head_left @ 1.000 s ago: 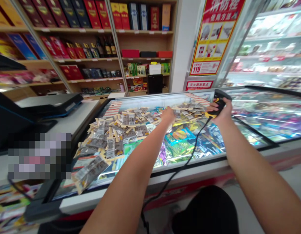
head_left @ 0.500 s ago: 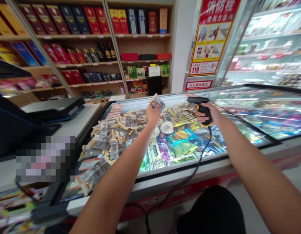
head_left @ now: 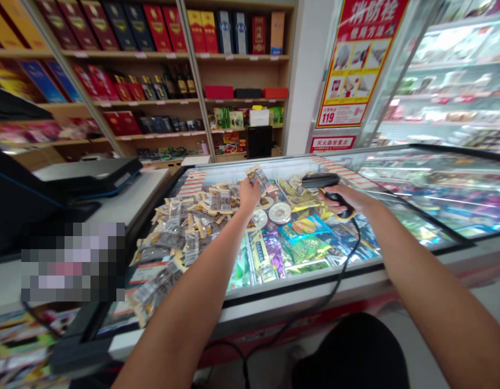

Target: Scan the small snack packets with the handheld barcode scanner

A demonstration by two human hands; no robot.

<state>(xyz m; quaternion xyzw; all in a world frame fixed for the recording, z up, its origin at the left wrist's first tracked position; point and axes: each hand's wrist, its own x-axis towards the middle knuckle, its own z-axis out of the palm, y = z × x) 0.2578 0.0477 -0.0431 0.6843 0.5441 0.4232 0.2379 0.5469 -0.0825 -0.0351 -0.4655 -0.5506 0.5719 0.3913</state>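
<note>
My left hand is closed on a small snack packet, held up just above the glass lid of a chest freezer. My right hand grips a black and yellow barcode scanner whose head points left at the packet. The scanner's black cable hangs over the freezer's front edge. A heap of several similar packets covers the left part of the lid, and a smaller heap lies under the scanner.
A grey counter with a dark device on it stands at the left. Shelves of boxed goods fill the back wall. A red poster and a glass-door cooler are at the right. Something black sits low between my arms.
My left hand picked a packet off the far pile and drew it back and up. My right hand brought the scanner left and turned its head toward the packet.
</note>
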